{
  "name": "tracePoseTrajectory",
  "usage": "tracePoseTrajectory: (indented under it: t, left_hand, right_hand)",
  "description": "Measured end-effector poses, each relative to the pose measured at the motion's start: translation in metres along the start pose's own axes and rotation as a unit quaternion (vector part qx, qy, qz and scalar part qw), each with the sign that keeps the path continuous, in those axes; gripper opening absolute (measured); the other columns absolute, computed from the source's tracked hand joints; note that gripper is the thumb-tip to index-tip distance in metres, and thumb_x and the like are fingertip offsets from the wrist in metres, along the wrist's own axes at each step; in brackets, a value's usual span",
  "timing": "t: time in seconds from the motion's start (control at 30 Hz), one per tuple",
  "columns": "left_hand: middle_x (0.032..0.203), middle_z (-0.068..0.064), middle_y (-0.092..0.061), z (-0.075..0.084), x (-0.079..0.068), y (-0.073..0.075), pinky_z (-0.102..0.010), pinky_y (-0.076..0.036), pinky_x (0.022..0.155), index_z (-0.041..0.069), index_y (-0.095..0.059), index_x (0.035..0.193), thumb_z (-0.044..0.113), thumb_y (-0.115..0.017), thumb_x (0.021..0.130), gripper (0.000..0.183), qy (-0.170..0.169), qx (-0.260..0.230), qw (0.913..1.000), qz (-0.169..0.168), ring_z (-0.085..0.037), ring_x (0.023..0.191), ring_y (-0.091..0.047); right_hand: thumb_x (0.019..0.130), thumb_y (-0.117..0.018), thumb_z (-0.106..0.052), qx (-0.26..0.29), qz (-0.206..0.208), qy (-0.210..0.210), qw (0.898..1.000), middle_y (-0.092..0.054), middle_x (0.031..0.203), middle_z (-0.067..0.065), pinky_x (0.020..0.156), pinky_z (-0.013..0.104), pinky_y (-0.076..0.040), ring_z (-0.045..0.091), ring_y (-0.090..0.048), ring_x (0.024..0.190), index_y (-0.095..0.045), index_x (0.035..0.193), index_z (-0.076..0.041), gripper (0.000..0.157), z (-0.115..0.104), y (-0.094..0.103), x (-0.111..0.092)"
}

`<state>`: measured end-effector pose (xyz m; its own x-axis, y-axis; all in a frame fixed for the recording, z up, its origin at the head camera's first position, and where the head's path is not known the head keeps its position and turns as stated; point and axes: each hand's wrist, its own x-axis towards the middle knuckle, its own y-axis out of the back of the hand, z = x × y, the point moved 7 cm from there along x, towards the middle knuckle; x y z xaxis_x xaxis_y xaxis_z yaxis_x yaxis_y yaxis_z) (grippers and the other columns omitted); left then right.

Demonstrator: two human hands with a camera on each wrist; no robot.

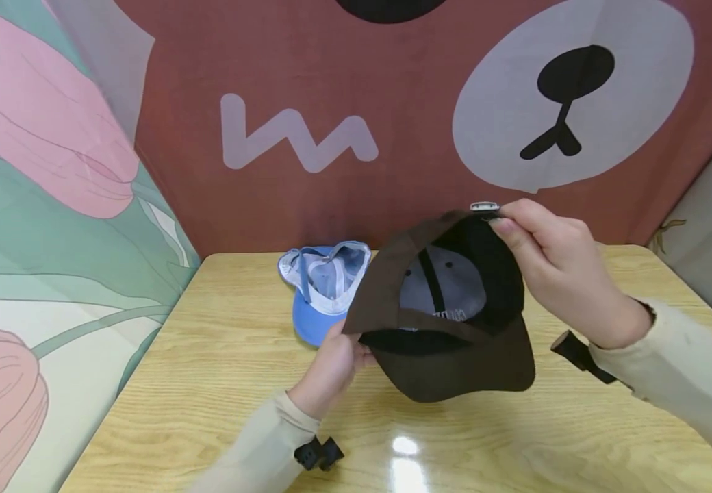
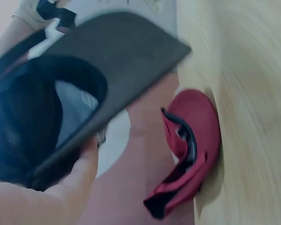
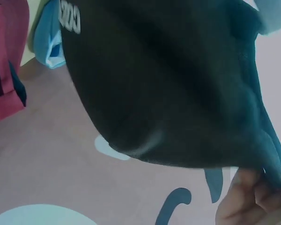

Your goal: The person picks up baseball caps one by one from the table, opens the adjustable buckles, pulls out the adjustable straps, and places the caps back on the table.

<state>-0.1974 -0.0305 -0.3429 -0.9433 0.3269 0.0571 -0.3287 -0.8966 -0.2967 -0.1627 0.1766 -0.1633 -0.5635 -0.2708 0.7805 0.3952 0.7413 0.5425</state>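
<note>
A dark brown baseball cap (image 1: 454, 373) is held up over the table, its hollow inside and grey lining facing the head camera and its brim hanging downward. With my left hand (image 1: 334, 363) I grip the cap's left edge, near where the brim joins. The thumb and fingers of my right hand (image 1: 565, 277) pinch the back strap beside a metal buckle (image 1: 485, 206) at the top. White lettering on the cap's outside (image 3: 69, 17) shows in the right wrist view.
Behind the held cap, a light blue cap (image 1: 313, 322) lies upturned on the wooden table (image 1: 208, 383). A red cap (image 2: 199, 117) sits on the table in the left wrist view; the head view does not show it. Printed cloth (image 1: 294, 205) hangs behind the table.
</note>
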Motion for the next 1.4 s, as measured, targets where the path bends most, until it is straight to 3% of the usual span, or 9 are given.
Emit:
tracePoseTrajectory:
  t: [0.23, 0.37, 0.53, 0.67, 0.8, 0.9, 1.13, 1.4]
  left_hand:
    - [0.087, -0.004, -0.068, 0.007, -0.007, -0.001, -0.034, -0.053, 0.068, 0.008, -0.059, 0.11, 0.013, -0.031, 0.106, 0.029, -0.003, -0.091, 0.9952, 0.035, -0.017, 0.076, -0.066]
    - [0.086, -0.004, -0.068, 0.009, -0.009, 0.0, -0.034, -0.053, 0.068, 0.008, -0.057, 0.105, 0.012, -0.027, 0.107, 0.031, 0.003, -0.109, 0.9933, 0.037, -0.018, 0.077, -0.066]
    - [0.085, -0.005, -0.068, 0.011, -0.011, 0.001, -0.034, -0.054, 0.069, 0.005, -0.053, 0.105, 0.012, -0.023, 0.107, 0.031, 0.004, -0.116, 0.9929, 0.026, -0.018, 0.078, -0.067]
    - [0.084, -0.005, -0.069, 0.017, -0.012, 0.0, -0.034, -0.054, 0.067, 0.007, -0.057, 0.103, 0.011, -0.023, 0.107, 0.035, -0.003, -0.134, 0.9906, 0.028, -0.018, 0.076, -0.066]
    - [0.08, -0.002, -0.071, 0.021, -0.014, 0.0, -0.033, -0.054, 0.066, 0.011, -0.063, 0.099, 0.009, -0.029, 0.105, 0.035, -0.006, -0.137, 0.9896, 0.044, -0.015, 0.073, -0.066]
    - [0.077, -0.001, -0.071, 0.022, -0.016, 0.001, -0.032, -0.054, 0.066, 0.011, -0.065, 0.097, 0.007, -0.031, 0.103, 0.035, -0.006, -0.138, 0.9889, 0.057, -0.014, 0.072, -0.067]
    - [0.075, -0.001, -0.071, 0.03, -0.018, 0.002, -0.031, -0.054, 0.064, 0.012, -0.065, 0.092, 0.008, -0.032, 0.103, 0.035, -0.018, -0.148, 0.9868, 0.064, -0.013, 0.07, -0.066]
    - [0.074, -0.001, -0.071, 0.031, -0.02, 0.003, -0.03, -0.054, 0.064, 0.012, -0.065, 0.091, 0.007, -0.032, 0.103, 0.035, -0.01, -0.154, 0.9855, 0.072, -0.013, 0.068, -0.066]
  right_hand:
    - [0.099, -0.047, -0.038, 0.006, 0.01, 0.031, 0.999, -0.058, 0.08, 0.004, 0.064, 0.017, -0.033, 0.004, -0.043, 0.068, -0.064, 0.097, 0.004, 0.045, 0.004, -0.005, -0.013]
    - [0.1, -0.047, -0.043, 0.018, 0.005, 0.071, 0.997, -0.067, 0.097, 0.011, 0.081, 0.014, -0.038, 0.006, -0.055, 0.09, -0.067, 0.101, 0.002, 0.049, 0.004, -0.009, -0.022]
    - [0.098, -0.049, -0.049, -0.005, 0.007, 0.084, 0.996, -0.062, 0.121, 0.019, 0.1, 0.017, -0.034, 0.016, -0.053, 0.116, -0.062, 0.115, 0.006, 0.059, 0.011, -0.011, -0.034]
    - [0.091, -0.053, -0.053, 0.003, -0.007, 0.026, 1.0, -0.053, 0.133, 0.022, 0.097, 0.013, -0.033, 0.009, -0.049, 0.119, -0.046, 0.136, 0.006, 0.074, 0.025, -0.014, -0.043]
    - [0.088, -0.072, -0.022, 0.041, -0.046, -0.063, 0.996, -0.047, 0.136, 0.022, 0.089, 0.009, -0.034, -0.007, -0.045, 0.112, -0.032, 0.145, 0.002, 0.074, 0.04, -0.023, -0.057]
    - [0.08, -0.076, 0.004, 0.061, -0.075, -0.111, 0.989, -0.047, 0.133, 0.023, 0.084, 0.008, -0.035, -0.009, -0.043, 0.108, -0.03, 0.145, 0.004, 0.08, 0.05, -0.031, -0.071]
    - [0.087, -0.069, 0.002, 0.108, -0.12, -0.185, 0.969, -0.048, 0.128, 0.021, 0.08, 0.009, -0.04, -0.004, -0.045, 0.105, -0.032, 0.144, 0.004, 0.068, 0.064, -0.044, -0.097]
    - [0.092, -0.067, -0.007, 0.096, -0.166, -0.239, 0.952, -0.062, 0.113, 0.013, 0.064, 0.025, -0.049, 0.001, -0.057, 0.085, -0.051, 0.13, 0.0, 0.041, 0.074, -0.054, -0.12]
